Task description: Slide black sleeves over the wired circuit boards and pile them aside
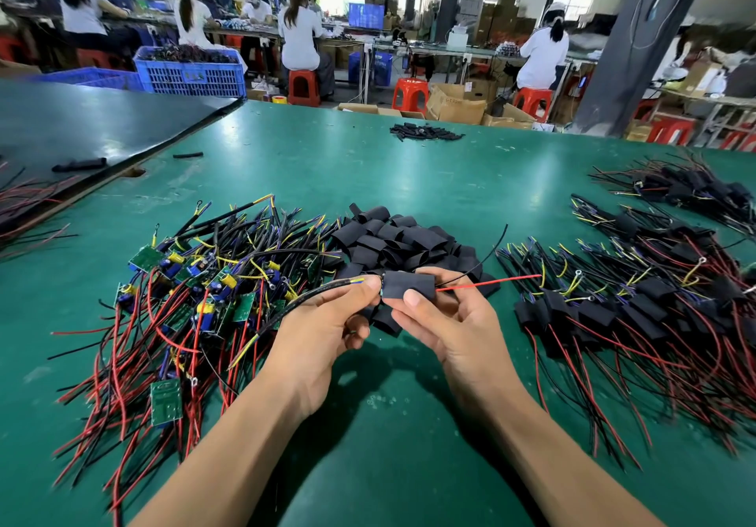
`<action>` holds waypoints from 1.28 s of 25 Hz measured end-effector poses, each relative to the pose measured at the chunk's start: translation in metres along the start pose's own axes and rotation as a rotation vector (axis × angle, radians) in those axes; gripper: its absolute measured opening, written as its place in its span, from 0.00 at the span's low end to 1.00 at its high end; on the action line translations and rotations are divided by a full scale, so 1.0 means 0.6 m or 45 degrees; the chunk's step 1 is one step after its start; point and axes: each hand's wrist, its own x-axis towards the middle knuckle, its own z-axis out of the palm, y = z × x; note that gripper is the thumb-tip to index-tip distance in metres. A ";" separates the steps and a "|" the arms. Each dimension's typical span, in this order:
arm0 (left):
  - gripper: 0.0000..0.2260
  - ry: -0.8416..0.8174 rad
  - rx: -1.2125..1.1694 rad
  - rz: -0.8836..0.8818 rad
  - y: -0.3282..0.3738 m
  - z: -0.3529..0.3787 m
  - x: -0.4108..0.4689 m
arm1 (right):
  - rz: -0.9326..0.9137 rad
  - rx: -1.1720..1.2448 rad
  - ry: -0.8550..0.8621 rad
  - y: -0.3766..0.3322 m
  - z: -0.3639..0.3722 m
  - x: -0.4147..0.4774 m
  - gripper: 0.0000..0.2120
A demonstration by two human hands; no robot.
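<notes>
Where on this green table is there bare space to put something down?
The widest bare stretch of table lies between the sleeve pile and the small far heap of sleeves. A smaller patch sits at the near edge, between the bare boards on the left and the sleeved boards on the right. Both those piles are crowded with wires.

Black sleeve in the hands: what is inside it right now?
A red wire and a thin black wire leave the right end of the black sleeve; a black cable enters its left end. Any board inside is covered by the sleeve.
</notes>
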 end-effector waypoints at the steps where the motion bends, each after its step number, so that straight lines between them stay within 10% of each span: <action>1: 0.15 0.000 0.006 -0.001 0.000 0.000 0.001 | 0.002 -0.013 0.006 0.001 0.001 0.000 0.14; 17: 0.04 0.091 0.149 0.011 -0.002 -0.008 0.008 | -0.117 -0.388 -0.166 0.006 -0.009 -0.002 0.14; 32: 0.04 -0.001 0.069 0.137 -0.003 -0.007 0.006 | 0.140 0.013 -0.306 -0.007 -0.010 0.002 0.14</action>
